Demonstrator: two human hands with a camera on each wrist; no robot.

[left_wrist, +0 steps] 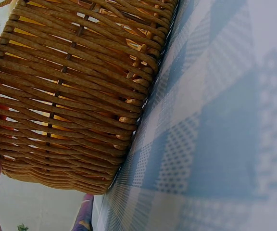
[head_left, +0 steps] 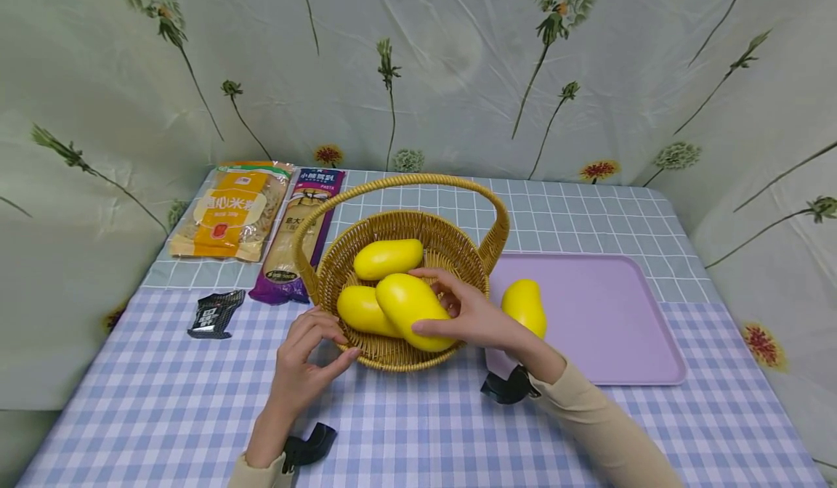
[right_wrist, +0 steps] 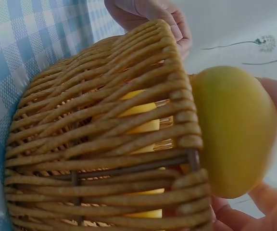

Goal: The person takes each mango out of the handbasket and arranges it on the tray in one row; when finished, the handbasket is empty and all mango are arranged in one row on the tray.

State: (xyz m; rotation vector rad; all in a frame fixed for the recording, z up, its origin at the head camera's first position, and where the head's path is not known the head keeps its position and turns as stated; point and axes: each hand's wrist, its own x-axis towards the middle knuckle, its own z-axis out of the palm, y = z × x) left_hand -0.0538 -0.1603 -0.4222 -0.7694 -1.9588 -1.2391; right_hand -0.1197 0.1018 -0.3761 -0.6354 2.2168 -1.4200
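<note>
A wicker basket (head_left: 458, 248) with an arched handle stands at the middle of the table. My left hand (head_left: 304, 364) grips its rim at the near left, thumb on the near side. In my right hand (head_left: 480, 317) is a yellow mango (head_left: 412, 306), held between thumb and fingers over the near right part of the basket. The right wrist view has this mango (right_wrist: 237, 130) above the rim. Two more mangoes lie inside, one at the back (head_left: 389, 258) and one at the left (head_left: 362, 310), the latter partly hidden by the held mango.
Right of the basket is a purple tray (head_left: 601, 321) bearing another mango (head_left: 525, 303), partly covered by my right forearm. At the back left lie an orange-labelled food bag (head_left: 229, 212) and a purple pasta pack (head_left: 288, 255). A small black packet (head_left: 216, 315) lies nearer me.
</note>
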